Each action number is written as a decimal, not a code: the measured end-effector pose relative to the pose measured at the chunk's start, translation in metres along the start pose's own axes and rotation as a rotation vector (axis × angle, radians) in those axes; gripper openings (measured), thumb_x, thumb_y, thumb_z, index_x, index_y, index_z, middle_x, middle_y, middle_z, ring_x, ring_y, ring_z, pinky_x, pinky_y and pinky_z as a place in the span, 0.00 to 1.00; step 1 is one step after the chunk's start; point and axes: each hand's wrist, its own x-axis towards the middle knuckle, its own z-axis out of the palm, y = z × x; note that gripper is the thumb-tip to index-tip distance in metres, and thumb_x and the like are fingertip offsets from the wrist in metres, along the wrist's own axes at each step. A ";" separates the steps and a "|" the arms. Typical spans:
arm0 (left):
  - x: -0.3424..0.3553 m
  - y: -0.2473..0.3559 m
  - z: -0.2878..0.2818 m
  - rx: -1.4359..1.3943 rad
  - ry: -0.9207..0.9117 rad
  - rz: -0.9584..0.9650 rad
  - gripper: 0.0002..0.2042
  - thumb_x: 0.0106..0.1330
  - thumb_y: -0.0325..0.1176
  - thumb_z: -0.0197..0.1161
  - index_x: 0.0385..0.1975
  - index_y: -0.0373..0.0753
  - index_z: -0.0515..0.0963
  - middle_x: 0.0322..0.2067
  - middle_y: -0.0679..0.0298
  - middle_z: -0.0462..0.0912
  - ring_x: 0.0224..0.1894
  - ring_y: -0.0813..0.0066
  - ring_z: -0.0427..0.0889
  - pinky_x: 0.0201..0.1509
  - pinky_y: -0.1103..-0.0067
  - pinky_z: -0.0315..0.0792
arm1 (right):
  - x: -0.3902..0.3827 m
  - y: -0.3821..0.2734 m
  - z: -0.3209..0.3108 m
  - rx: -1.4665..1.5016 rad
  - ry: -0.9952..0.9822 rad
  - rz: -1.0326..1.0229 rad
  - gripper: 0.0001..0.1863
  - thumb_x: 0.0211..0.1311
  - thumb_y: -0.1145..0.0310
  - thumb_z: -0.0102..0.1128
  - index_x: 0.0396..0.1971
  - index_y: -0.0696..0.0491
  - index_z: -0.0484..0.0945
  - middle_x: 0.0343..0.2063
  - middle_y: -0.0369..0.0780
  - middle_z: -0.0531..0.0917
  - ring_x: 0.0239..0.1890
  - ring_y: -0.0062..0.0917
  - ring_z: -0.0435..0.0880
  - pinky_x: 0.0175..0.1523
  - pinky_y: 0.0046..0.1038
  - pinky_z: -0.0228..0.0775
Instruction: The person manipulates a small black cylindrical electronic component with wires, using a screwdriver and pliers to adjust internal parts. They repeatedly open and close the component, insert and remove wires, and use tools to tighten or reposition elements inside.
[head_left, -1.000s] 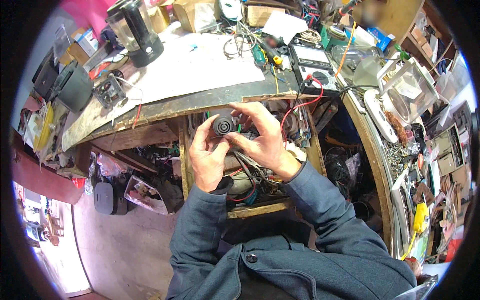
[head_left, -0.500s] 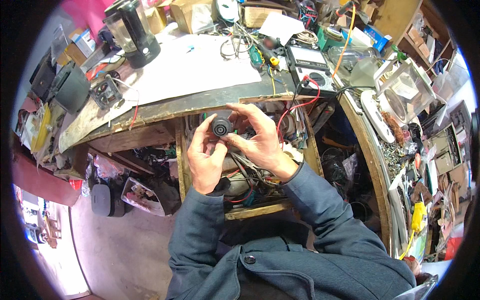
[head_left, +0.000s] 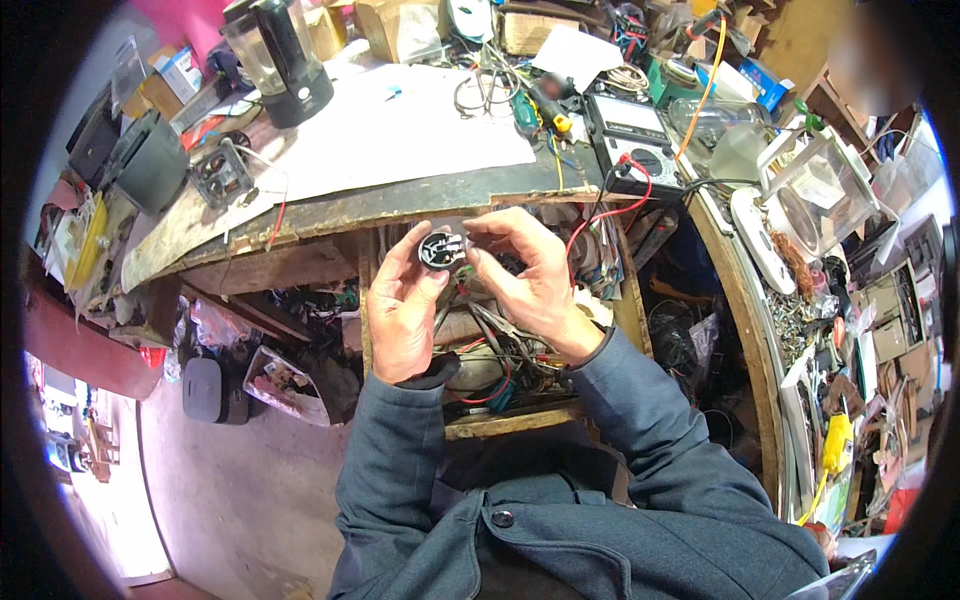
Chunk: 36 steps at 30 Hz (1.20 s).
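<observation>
Over the open drawer (head_left: 512, 428), I hold a small round black electrical connector (head_left: 436, 255) with bright metal contacts on the side facing up. My left hand (head_left: 402, 318) grips its left side between thumb and fingers. At its right edge, by the metal contacts, the thumb and forefinger of my right hand (head_left: 532, 285) pinch the same part. Loose cables (head_left: 488, 335) and other small parts lie in the drawer beneath both hands.
Beyond the drawer, a white sheet (head_left: 420, 130) covers part of the bench. A blender-like appliance (head_left: 285, 75) stands at far left, and an analog multimeter (head_left: 635, 140) with red and black leads sits at right. Clutter and a clear jug (head_left: 815, 190) crowd the right side.
The connector has been turned: its ringed round face was toward me, and now its metal contacts show. My right fingers have shifted to its right edge.
</observation>
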 end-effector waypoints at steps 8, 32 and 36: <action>0.000 0.001 0.002 -0.002 -0.015 0.032 0.25 0.65 0.13 0.59 0.64 0.33 0.72 0.59 0.56 0.79 0.58 0.72 0.79 0.65 0.76 0.72 | -0.003 0.004 -0.005 0.017 -0.052 0.247 0.05 0.62 0.74 0.69 0.35 0.59 0.84 0.29 0.37 0.86 0.32 0.16 0.83 0.38 0.20 0.75; -0.004 0.005 0.008 0.180 -0.006 0.044 0.28 0.60 0.11 0.60 0.64 0.32 0.72 0.60 0.57 0.79 0.58 0.72 0.79 0.66 0.75 0.71 | -0.004 0.007 -0.003 0.212 -0.119 0.374 0.04 0.65 0.73 0.64 0.33 0.58 0.80 0.27 0.32 0.82 0.29 0.11 0.77 0.33 0.18 0.71; -0.006 0.009 0.009 0.224 0.010 0.040 0.28 0.59 0.11 0.60 0.63 0.31 0.72 0.60 0.56 0.79 0.58 0.71 0.79 0.65 0.75 0.71 | -0.003 0.011 -0.002 0.208 -0.134 0.348 0.05 0.67 0.72 0.63 0.33 0.58 0.79 0.26 0.31 0.81 0.28 0.10 0.76 0.33 0.18 0.70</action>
